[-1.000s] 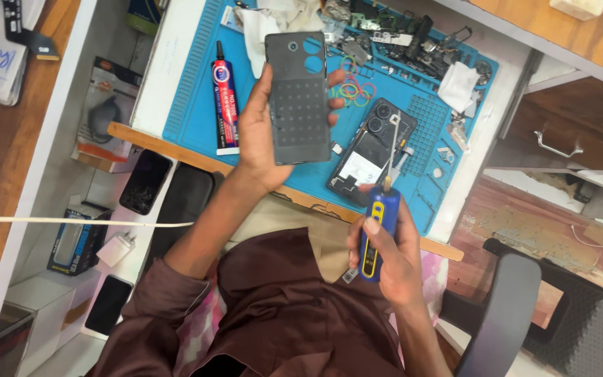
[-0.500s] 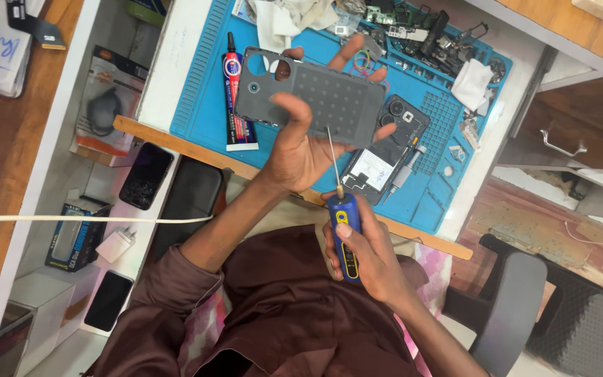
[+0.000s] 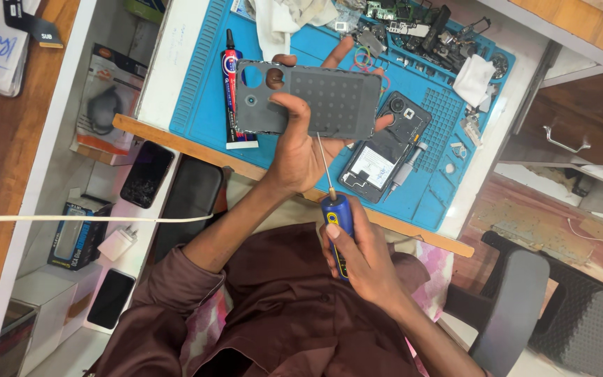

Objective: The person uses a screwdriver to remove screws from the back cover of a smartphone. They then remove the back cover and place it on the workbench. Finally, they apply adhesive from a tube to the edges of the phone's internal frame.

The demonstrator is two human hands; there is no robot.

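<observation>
**Grey phone cover held above the blue work mat**

The left hand (image 3: 301, 150) grips a flat, matte grey phone back cover (image 3: 308, 98), thumb pressed on its face and fingers curled behind its far edge. The cover is a rounded rectangle, dotted with a faint grid of small marks, with round camera cut-outs at its left end. It hangs above the blue work mat (image 3: 200, 91), a rubbery sheet with ribbed strips and small square pockets.

The right hand (image 3: 364, 258) is closed tight round the blue and yellow plastic handle of a precision screwdriver (image 3: 331, 192). Its thin steel shaft points up, and the tip meets the lower edge of the cover.

On the mat, just right of the cover, lies an opened phone (image 3: 385, 153), dark-framed, with a pale battery label showing and a round camera ring at its top. Left of the cover lies a slim glue tube (image 3: 230, 91), red, blue and black with a black nozzle and a white base. At the mat's far edge sit loose circuit parts (image 3: 420, 28) and white cloth scraps (image 3: 472, 77).

Left of the mat, on the lower white shelf, are a cracked dark phone (image 3: 146, 174), a white charger plug (image 3: 116, 243) and a dark rectangular box with blue print (image 3: 75, 237). A white cable (image 3: 71, 219) runs across this shelf.
</observation>
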